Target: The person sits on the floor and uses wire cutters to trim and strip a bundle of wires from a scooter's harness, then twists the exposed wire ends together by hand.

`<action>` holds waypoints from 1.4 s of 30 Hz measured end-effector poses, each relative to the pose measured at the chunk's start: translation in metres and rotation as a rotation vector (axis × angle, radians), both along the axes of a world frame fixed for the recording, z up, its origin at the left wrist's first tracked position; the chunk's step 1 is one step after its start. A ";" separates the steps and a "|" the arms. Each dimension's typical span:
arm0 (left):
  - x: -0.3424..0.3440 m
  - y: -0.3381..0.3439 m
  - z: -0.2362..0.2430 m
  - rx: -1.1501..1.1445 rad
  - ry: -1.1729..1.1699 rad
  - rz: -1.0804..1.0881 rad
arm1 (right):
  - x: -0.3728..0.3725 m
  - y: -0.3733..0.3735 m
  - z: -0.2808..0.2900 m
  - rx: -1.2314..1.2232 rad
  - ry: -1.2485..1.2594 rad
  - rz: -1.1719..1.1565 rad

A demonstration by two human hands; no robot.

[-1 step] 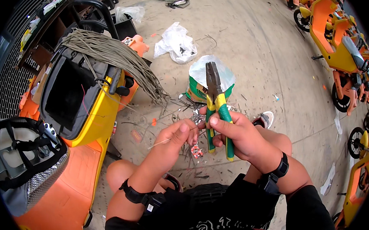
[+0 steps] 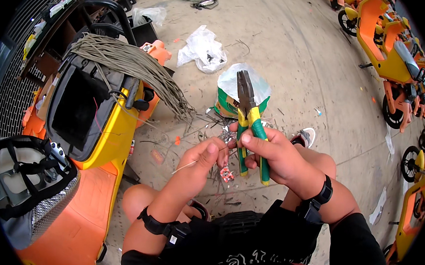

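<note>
My right hand (image 2: 280, 152) is wrapped round the green and yellow handles of a pair of combination pliers (image 2: 249, 112). The pliers stand jaws up, and their dark jaws look closed with nothing visible between them. Close by on the left, my left hand (image 2: 202, 158) pinches a thin pale wire (image 2: 185, 167). One end of the wire sticks out past the wrist side of that hand. Its other part runs into the fingers, near the fingertips of my right hand, where I cannot make out how it lies.
A bundle of grey-green cables (image 2: 129, 64) drapes over a yellow and orange vehicle (image 2: 100, 145) at left. A green sack (image 2: 228, 107) with a white opening stands ahead among floor scraps. Beyond it lies a plastic bag (image 2: 202, 49). Orange two-wheelers (image 2: 383, 41) line the right.
The free end of the thin wire has dipped very slightly. Both hands and the pliers are practically where they were.
</note>
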State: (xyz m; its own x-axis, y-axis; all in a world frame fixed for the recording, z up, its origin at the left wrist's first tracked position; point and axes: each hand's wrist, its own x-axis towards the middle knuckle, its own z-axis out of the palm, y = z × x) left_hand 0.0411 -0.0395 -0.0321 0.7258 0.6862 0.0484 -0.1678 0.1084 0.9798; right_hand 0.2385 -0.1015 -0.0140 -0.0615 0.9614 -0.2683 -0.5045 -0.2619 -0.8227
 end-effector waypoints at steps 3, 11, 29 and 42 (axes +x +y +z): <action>-0.003 -0.004 0.000 0.146 0.076 0.020 | 0.007 0.004 0.004 -0.095 0.042 0.070; 0.001 -0.004 -0.003 0.807 0.244 0.055 | 0.003 0.005 -0.001 -0.057 -0.077 0.031; -0.006 -0.002 -0.004 -0.250 0.198 -0.208 | 0.004 0.004 -0.004 0.241 -0.604 0.132; -0.017 0.003 0.014 0.014 0.218 0.257 | 0.006 -0.006 0.001 0.014 -0.264 0.336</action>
State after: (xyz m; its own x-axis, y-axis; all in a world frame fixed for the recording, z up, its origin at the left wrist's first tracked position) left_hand 0.0242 -0.0366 -0.0184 0.5237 0.8483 -0.0785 0.0258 0.0762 0.9968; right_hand 0.2441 -0.1080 -0.0132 -0.3025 0.9034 -0.3040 -0.1646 -0.3636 -0.9169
